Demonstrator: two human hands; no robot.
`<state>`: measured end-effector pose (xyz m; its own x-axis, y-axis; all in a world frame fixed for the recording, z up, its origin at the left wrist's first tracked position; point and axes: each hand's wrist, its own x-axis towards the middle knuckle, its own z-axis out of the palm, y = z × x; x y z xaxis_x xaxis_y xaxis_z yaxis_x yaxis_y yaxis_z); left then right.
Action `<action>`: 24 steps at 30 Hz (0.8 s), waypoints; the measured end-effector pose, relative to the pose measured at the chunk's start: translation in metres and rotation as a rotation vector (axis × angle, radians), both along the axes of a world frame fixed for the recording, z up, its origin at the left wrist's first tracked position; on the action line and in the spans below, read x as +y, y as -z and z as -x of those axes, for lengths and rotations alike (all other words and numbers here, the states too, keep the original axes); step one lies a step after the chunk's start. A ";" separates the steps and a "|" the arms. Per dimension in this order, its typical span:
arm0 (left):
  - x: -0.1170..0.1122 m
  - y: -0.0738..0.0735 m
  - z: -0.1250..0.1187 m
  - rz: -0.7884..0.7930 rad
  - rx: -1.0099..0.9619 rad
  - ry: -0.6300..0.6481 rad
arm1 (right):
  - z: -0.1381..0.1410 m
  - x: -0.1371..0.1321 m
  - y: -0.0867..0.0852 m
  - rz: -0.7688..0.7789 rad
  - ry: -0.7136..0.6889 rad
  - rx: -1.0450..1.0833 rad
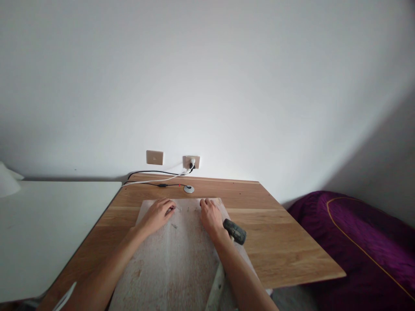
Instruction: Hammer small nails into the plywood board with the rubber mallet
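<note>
Left hand [161, 210], right hand [210, 216] curled over board [173, 263]; cannot tell whether either grip clamps anything.

The board [168, 268] is whitish grey, streaked faintly pinkish brown. The mallet head [235, 232] is black with grey scuffs, its handle [216, 288] pale. Brown wood grain with paler bands covers the table [279, 246]. The desk [48, 233] is white, the plates [154, 157] beige, the cloth [366, 237] purple with a yellow line.
</note>
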<state>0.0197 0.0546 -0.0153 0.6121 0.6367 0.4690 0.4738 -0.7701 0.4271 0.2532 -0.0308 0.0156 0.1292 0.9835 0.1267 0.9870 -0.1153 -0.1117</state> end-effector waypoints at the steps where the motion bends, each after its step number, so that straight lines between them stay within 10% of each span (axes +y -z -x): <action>1: 0.000 0.000 0.000 0.000 -0.003 -0.004 | 0.000 0.000 0.000 0.001 -0.002 -0.002; 24: -0.017 -0.015 -0.004 0.142 -0.008 0.129 | -0.005 0.004 0.011 -0.095 -0.082 0.086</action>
